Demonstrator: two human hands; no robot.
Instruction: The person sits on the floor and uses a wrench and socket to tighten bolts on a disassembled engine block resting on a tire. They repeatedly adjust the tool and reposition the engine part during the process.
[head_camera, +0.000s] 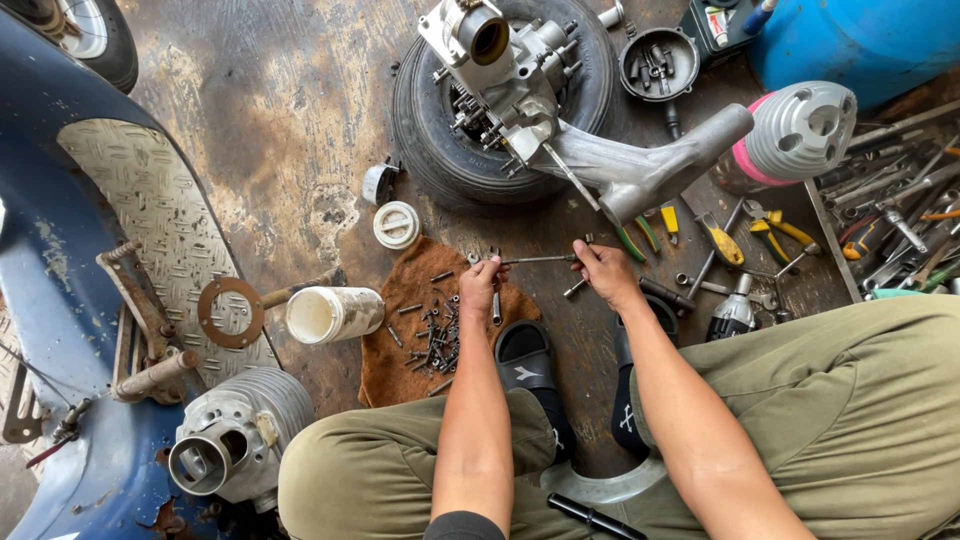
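Both my hands hold one long thin metal rod (540, 260) level above the floor. My left hand (480, 283) pinches its left end, just over a brown cloth (400, 340) strewn with several bolts and screws (437, 335). My right hand (603, 270) grips the rod's right end. In front of my hands an engine casing with a long arm (560, 130) rests on a small tyre (430, 130).
A white open jar (330, 313) lies left of the cloth, with its lid (397, 225) beyond. A blue scooter body (90, 260), a finned cylinder (235, 430), pliers and screwdrivers (720, 240), a tool tray (895, 215) and a blue drum (860, 35) surround me.
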